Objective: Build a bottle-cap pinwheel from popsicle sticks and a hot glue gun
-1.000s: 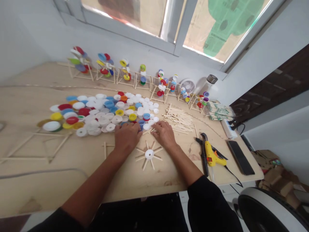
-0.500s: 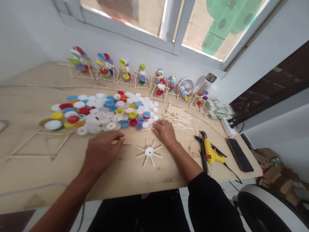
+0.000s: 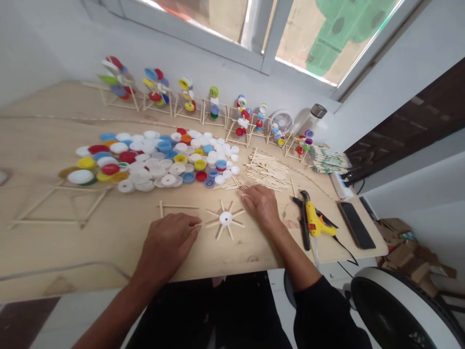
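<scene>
My left hand rests on the table near its front edge, fingers pinched around a thin wooden stick whose pale end shows by the fingertips. Just beyond it, two wooden sticks lie in an L shape. To its right is a white bottle cap with sticks radiating from it like spokes. My right hand is closed at the fingertips beside a few loose sticks; what is between its fingers is hidden. Behind it lies a pile of wooden sticks.
Many coloured bottle caps spread across the middle. A stick frame lies left. Cap wheels on stick stands line the wall. On the right are a yellow glue gun, black pliers-like tool, phone and bottle.
My left hand has moved right and nearer the front edge, uncovering the L-shaped sticks. My right hand has drawn slightly right, away from the loose sticks. The view has shifted a little.
</scene>
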Demonstrator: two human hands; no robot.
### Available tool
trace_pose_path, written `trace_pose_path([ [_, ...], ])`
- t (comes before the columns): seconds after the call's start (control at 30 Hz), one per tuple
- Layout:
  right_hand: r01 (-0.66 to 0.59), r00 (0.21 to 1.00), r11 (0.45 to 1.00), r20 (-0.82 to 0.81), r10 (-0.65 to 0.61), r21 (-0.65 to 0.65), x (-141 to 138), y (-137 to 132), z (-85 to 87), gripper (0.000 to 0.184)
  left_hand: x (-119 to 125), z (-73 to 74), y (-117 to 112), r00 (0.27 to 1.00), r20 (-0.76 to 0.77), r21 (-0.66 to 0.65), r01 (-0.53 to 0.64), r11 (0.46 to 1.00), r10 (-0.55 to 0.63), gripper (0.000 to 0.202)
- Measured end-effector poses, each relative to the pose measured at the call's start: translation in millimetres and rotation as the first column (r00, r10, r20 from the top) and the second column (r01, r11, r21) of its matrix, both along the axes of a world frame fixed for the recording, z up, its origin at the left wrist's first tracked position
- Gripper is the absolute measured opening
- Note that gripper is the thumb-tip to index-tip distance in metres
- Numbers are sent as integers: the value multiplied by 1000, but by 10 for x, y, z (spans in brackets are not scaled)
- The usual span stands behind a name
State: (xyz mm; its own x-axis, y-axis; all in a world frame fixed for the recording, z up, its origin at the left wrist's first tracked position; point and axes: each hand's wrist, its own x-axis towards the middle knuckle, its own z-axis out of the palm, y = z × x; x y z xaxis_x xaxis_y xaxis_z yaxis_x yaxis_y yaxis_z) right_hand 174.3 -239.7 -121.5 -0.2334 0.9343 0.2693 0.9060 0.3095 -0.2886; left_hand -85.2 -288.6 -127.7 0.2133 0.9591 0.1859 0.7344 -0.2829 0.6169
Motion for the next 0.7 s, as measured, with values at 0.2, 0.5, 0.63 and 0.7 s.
trace_pose_path([
  [0.2, 71, 994, 997, 88, -69, -14, 94, -283, -71, 7, 148, -50, -49, 995, -100, 9, 29, 1000, -28, 29],
  [0.5, 82, 992, 997, 96, -83, 13, 84, -316, -91, 11, 249, -67, -17, 984, -174, 33, 41, 999, -34, 27],
  [0.63, 124, 979, 992, -166, -121, 13, 74, -409, -43, 21, 153, -82, -49, 999, -38, 139, 0, 990, 5, 25],
  [0.7, 113, 918, 993, -377, -120, -42, 38, -473, 13, 22, 115, -67, -68, 1000, 27, 210, -7, 978, 2, 23],
])
